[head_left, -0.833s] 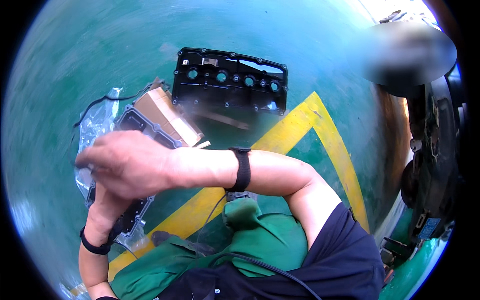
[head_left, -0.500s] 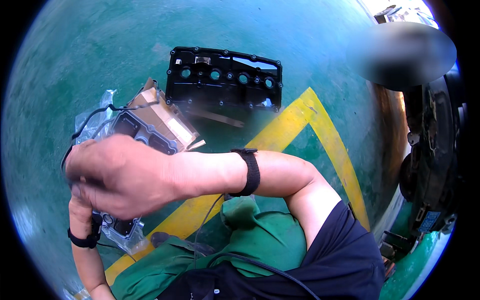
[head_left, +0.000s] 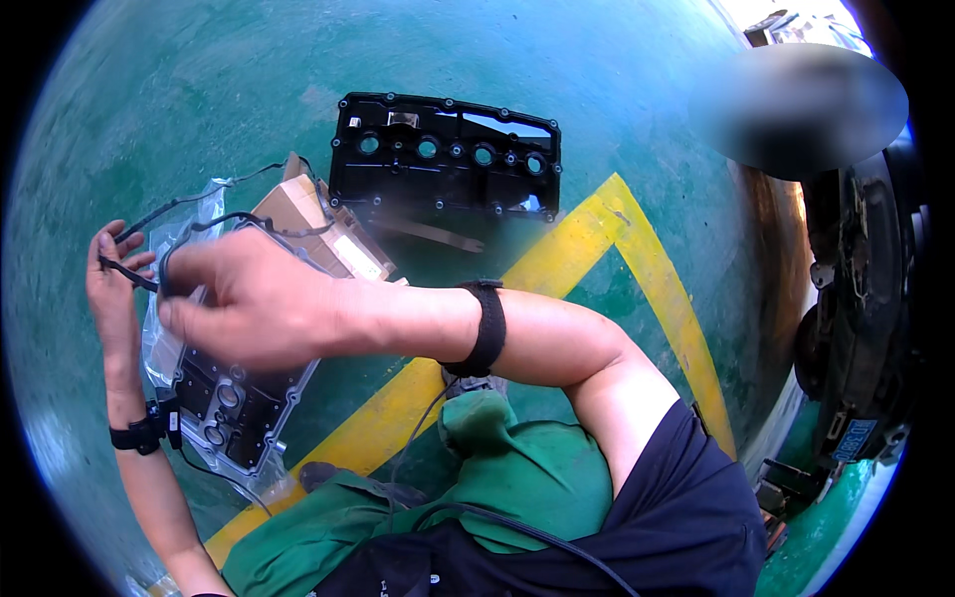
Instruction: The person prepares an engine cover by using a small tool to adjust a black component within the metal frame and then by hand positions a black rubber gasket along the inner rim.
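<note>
A thin black rubber gasket (head_left: 199,199) hangs in a loose loop between my hands, its far end lying over the cardboard box. My left hand (head_left: 114,274) is at the far left, its fingers curled around one bend of the gasket. Closer to the middle, my right hand (head_left: 254,303), slightly blurred, pinches another stretch of it between thumb and fingers. Beneath my right hand lies a grey metal valve cover (head_left: 234,413) with dark recesses and round holes, partly hidden by that hand. Clear plastic wrap (head_left: 164,343) lies under the cover.
A black valve cover (head_left: 458,179) lies on the green floor ahead. Beside it are an opened cardboard box (head_left: 333,244) and a flat strip (head_left: 428,235). Yellow floor lines (head_left: 567,249) meet in a corner. A dark vehicle part (head_left: 860,328) stands at the right.
My left hand has moved up and left, out from behind my right hand. My right hand has shifted slightly right and up. The gasket is now spread wider between them, showing more of the grey cover.
</note>
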Demonstrator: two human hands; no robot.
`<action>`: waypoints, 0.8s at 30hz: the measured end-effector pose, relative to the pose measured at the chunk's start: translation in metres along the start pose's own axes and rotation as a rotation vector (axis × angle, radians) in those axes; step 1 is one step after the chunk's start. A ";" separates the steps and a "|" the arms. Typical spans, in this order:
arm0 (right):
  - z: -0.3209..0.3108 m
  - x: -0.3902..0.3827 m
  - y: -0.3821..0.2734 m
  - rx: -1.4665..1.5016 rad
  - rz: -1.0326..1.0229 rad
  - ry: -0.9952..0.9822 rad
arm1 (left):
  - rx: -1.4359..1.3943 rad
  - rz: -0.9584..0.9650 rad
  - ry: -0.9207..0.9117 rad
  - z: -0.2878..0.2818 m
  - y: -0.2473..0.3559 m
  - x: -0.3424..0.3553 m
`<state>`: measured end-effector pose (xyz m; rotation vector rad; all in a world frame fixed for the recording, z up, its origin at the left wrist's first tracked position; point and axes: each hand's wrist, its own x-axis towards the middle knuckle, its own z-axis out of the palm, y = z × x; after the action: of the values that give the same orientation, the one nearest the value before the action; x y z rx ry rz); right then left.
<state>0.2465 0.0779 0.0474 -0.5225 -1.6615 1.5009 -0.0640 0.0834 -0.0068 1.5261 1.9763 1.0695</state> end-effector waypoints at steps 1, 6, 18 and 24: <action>-0.006 0.003 -0.006 0.139 0.198 0.021 | -0.230 -0.073 -0.003 -0.006 0.003 0.005; -0.020 0.015 0.017 0.911 0.611 0.173 | -0.542 0.042 0.044 -0.029 0.051 0.008; -0.042 0.018 0.059 0.840 0.910 0.402 | -0.101 0.754 -0.141 -0.022 0.131 -0.087; -0.040 0.036 0.020 0.706 0.594 0.150 | 0.056 0.843 -0.427 0.032 0.183 -0.114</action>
<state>0.2529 0.1340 0.0368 -0.7331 -0.7833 2.2643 0.1076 0.0046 0.1021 2.4600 1.0752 0.8438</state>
